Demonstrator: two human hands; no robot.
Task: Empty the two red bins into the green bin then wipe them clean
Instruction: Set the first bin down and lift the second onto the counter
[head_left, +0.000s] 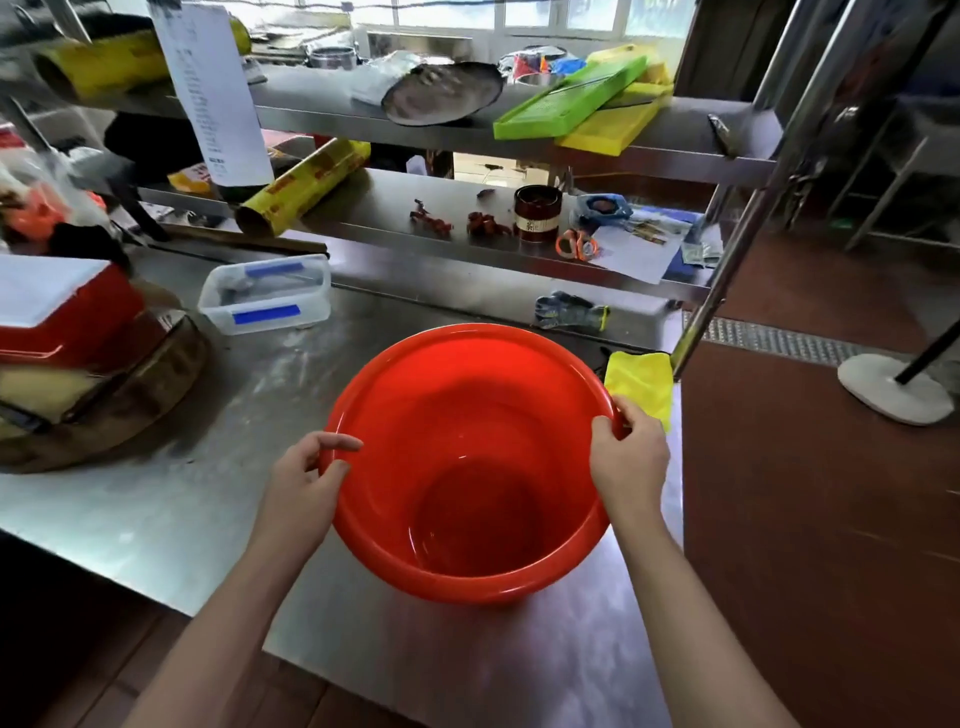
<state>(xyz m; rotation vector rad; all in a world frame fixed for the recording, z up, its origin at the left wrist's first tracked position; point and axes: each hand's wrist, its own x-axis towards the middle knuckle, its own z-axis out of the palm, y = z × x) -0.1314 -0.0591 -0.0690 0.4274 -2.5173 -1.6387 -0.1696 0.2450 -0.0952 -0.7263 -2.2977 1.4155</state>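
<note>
A stainless steel bench (171, 519), scuffed and dull, fills the lower half of the view. Near its front edge sits a round red bin (470, 462), the landmark for everything else. It is smooth, glossy moulded plastic, wide at the rolled rim and narrowing to a flat bottom, and it looks empty apart from a faint wet sheen at the bottom. No green bin and no second bin like this one is in view.

Behind the red bin, two steel shelves (467, 244) carry kitchen clutter. To its left lies a thick round wooden chopping block (130, 405) stacked with red and white items. Behind and to the left stands a clear lidded plastic box (267, 296) with blue tape strips. Just beyond the bin's right rim lies a soft, crumpled yellow cloth (641, 382), likely meant for wiping.

The left hand (306, 483) grasps the bin's left rim, thumb inside and fingers curled outside. The right hand (628, 457) clasps the right rim the same way.

Judging by its thin walls, the bin should be light and fairly stiff, flexing slightly if squeezed. Glossy, damp plastic may be slippery, so the rolled rim, held at opposite sides, is the surest hold.
</note>
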